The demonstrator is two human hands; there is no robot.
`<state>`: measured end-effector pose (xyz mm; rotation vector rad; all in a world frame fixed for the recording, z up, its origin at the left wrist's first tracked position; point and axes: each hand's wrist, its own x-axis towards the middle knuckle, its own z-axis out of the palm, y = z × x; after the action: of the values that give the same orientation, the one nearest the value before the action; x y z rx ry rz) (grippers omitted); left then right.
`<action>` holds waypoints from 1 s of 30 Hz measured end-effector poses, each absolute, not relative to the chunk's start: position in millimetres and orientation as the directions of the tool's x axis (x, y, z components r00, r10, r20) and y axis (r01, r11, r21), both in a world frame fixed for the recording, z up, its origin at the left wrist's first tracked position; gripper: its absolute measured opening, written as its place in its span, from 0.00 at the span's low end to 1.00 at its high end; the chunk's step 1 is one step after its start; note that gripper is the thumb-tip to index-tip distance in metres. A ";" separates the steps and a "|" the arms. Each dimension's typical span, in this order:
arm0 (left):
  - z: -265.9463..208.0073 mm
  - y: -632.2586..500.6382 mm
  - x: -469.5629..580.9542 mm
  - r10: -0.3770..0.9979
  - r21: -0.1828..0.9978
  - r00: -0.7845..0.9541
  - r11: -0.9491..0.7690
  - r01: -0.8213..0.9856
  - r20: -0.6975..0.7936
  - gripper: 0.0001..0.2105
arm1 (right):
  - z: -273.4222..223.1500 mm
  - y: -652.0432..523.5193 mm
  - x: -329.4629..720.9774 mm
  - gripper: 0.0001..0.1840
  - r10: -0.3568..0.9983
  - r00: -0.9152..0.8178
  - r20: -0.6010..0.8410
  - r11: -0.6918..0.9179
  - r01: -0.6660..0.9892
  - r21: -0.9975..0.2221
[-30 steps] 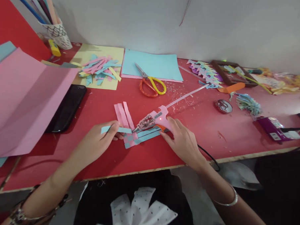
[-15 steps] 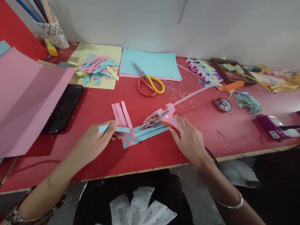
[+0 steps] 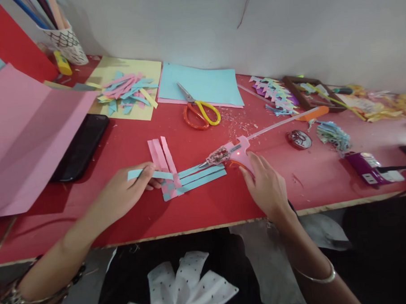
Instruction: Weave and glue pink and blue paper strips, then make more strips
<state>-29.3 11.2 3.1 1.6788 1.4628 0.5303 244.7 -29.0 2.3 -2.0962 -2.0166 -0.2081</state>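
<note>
A woven piece of pink and blue paper strips [image 3: 204,178] lies on the red table, its pink strips [image 3: 164,156] pointing away and blue strips to the right. My left hand [image 3: 137,181] pinches a folded-back blue paper strip [image 3: 162,175] at the weave's left side, some fingers hidden behind it. My right hand [image 3: 266,183] is wrapped around the handle of a pink hot glue gun [image 3: 235,153] with a lit red light. The gun's metal nozzle is over the far blue strips, and a long glue stick [image 3: 275,123] sticks out of its back.
Scissors [image 3: 203,114] with red and yellow handles lie beyond the weave, by blue paper sheets [image 3: 200,82]. Cut strips [image 3: 129,90] are heaped on yellow paper. A black phone [image 3: 81,148] and pink sheet [image 3: 37,132] are at left; a purple power adapter [image 3: 367,168] at right.
My right hand has drawn the glue gun to the right, its nozzle moving along the blue strips away from the weave. My left hand keeps its pinch on the strip.
</note>
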 end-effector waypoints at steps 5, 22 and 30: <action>0.9 11.6 -30.3 0.949 0.804 0.242 0.019 0.594 -0.201 0.21 | 2.2 -29.5 251.0 0.19 0.952 0.064 0.300 -0.055 0.998 -0.037; 5.8 9.3 -29.7 0.943 0.796 0.234 0.049 0.603 -0.235 0.22 | 8.0 -34.2 270.6 0.19 0.929 0.164 0.331 -0.180 0.983 0.018; 6.8 10.6 -27.8 0.947 0.814 0.235 0.043 0.580 -0.218 0.22 | 11.4 -36.7 266.5 0.24 0.885 0.156 0.438 -0.177 0.984 0.007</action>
<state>-27.8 10.6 6.8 1.6417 1.4478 0.5329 266.5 -36.7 11.4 -2.1565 -1.8056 -0.5045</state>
